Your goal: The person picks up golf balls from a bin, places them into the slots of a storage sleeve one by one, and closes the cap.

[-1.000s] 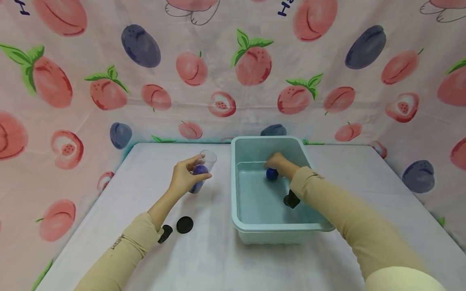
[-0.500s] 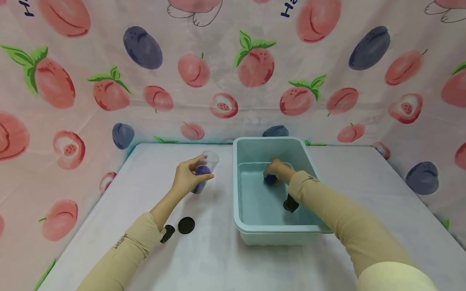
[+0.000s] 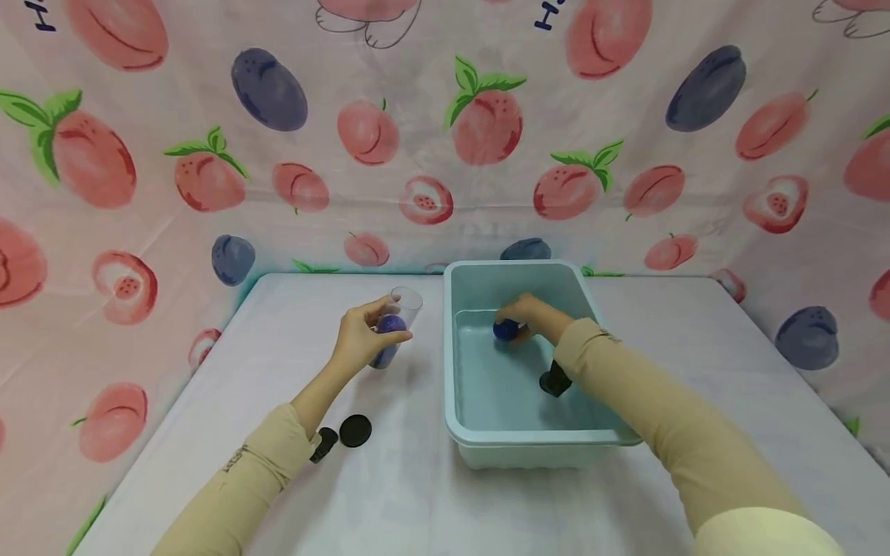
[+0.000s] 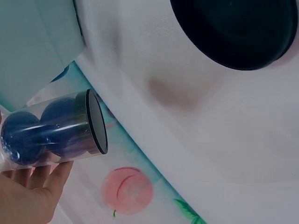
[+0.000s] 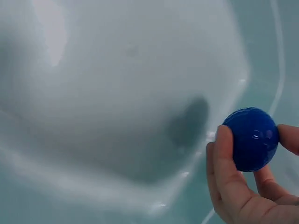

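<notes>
A clear plastic tube (image 4: pixel 79 126) with a dark base holds two blue balls (image 4: pixel 21 137). My left hand (image 3: pixel 361 336) grips it around the side, tilted above the table, its rim to the upper right in the head view. Inside the pale blue-green basin (image 3: pixel 452 371), my right hand (image 3: pixel 531 315) pinches a shiny dimpled blue golf ball (image 5: pixel 252 140) between thumb and fingers. The right wrist view shows this ball above the basin floor, with a shadow below.
A round black lid (image 3: pixel 355 431) lies on the white table (image 3: pixel 389 494), left of the basin. Small black wrist devices show by the left cuff (image 3: pixel 324 445) and the right cuff (image 3: pixel 555 380). A fruit-print cloth (image 3: pixel 424 139) hangs behind.
My right hand has taken hold of the blue golf ball in the basin and moved slightly left and up with it. The left hand still holds the tube in nearly the same place.
</notes>
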A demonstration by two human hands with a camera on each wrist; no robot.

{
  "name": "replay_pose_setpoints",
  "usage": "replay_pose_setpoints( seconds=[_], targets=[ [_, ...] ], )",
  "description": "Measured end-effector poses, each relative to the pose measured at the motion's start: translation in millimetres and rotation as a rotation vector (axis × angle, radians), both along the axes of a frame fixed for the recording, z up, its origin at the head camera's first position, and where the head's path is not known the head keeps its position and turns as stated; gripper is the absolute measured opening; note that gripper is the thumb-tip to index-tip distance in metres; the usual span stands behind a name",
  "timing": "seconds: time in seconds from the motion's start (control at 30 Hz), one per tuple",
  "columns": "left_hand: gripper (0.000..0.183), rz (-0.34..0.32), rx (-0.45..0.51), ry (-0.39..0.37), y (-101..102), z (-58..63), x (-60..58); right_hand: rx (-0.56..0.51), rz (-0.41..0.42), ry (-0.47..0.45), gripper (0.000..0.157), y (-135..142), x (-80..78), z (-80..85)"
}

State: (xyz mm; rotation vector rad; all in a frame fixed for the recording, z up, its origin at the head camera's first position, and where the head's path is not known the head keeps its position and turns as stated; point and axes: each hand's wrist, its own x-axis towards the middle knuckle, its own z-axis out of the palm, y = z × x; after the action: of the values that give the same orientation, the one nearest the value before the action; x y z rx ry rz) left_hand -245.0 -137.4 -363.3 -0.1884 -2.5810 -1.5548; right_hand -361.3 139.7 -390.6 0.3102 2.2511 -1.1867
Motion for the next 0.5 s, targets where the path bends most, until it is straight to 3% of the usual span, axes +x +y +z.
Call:
replay_pose_setpoints(
  seconds=[0.1,0.17,0.27,0.5],
  targets=[
    [0.061,-0.011,0.004,0.010,1.5,-0.2,0.3,-0.103,-0.004,0.011,0.063,1.5,7.9,13.5],
    [0.059,-0.017,0.005,0.018,2.8,0.0,0.3,-0.132,-0.016,0.009,0.057,-5.0,29.9,40.3],
    [0.059,-0.020,0.003,0.016,4.9,0.4,0.1,-0.189,-0.031,-0.003,0.054,-8.3,41.9,58.2],
    [0.060,-0.011,-0.009,0.021,7.2,2.2,-2.9,-0.347,-0.062,-0.043,0.062,-11.9,38.7,71.4]
  ],
)
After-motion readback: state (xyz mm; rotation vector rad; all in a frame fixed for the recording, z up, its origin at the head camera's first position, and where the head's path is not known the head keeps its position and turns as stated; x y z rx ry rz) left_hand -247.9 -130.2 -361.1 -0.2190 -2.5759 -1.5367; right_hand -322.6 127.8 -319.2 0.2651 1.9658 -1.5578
